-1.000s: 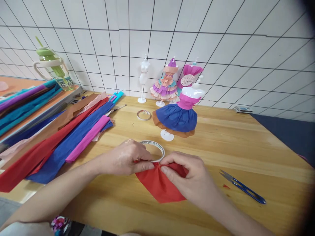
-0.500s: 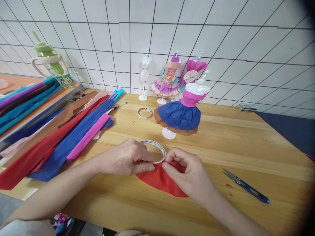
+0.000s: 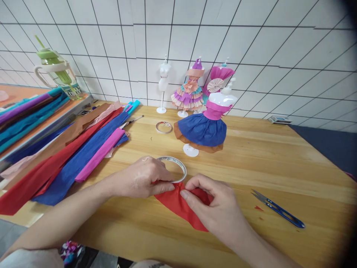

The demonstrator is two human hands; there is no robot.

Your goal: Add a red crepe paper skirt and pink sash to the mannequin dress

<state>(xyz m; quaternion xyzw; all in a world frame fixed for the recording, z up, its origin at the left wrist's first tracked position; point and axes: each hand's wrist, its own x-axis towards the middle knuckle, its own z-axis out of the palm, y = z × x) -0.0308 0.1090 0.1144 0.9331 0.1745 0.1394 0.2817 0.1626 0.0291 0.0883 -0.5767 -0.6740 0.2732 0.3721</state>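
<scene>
Left hand point(image 3: 147, 178) and right hand point(image 3: 216, 199) are pinching red paper point(image 3: 184, 206), its top seemingly part-gathered, the rest spreading loose.

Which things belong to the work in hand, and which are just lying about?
Seemingly in the work:
red piece, pinched by left hand and right hand
near ring, at the hands
snips, beside red scrap

Apparently just lying about:
green-lidded bottle
far ring

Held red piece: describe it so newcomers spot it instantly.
At the wooden table, right of the coloured pile, left hand and right hand hold the red piece. It is gathered and short, unlike the long red strip in that pile.
</scene>
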